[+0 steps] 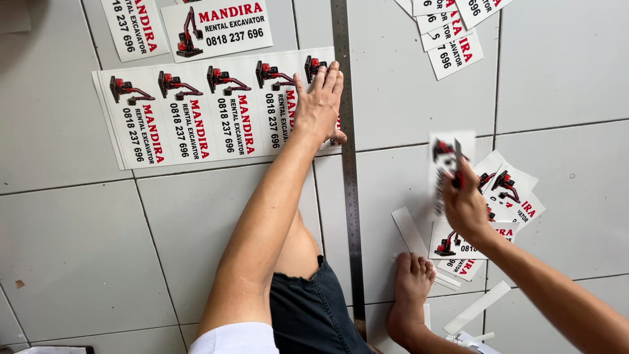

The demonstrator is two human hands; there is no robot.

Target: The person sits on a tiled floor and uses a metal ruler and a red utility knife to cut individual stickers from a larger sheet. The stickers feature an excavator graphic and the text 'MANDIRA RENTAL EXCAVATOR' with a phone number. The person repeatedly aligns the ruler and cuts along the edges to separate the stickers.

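Tiled floor [72, 255]: pale grey tiles with dark joints, the working surface for everything listed.

Steel ruler [347, 196]: long, narrow, rigid; lies near-to-far down the middle, its left edge just beside the printed strip. Likely slippery on glazed tile.

Printed strip [196, 121]: uncut row of labels, white with red excavator pictures, lying flat at far left of centre. Judged light, thin, flexible and prone to sliding; best held by flat pressure close to the ruler edge, not by lifting.

Left hand [321, 105]: arm stretched far forward, palm down, fingers together and extended, pressing the strip's right end, fingertips beside the ruler.

Right hand [464, 203]: raised at right, pinching a single cut label [449, 160], blurred; a dark thin object shows with it, kind unclear.

Pile of cut labels [504, 196]: fanned loosely under that hand, right of the ruler.

Further labels [452, 33]: far right, overlapping.

Offcut slivers [478, 307]: narrow white trimmings, near right.

Bare foot [411, 288]: resting near the ruler.
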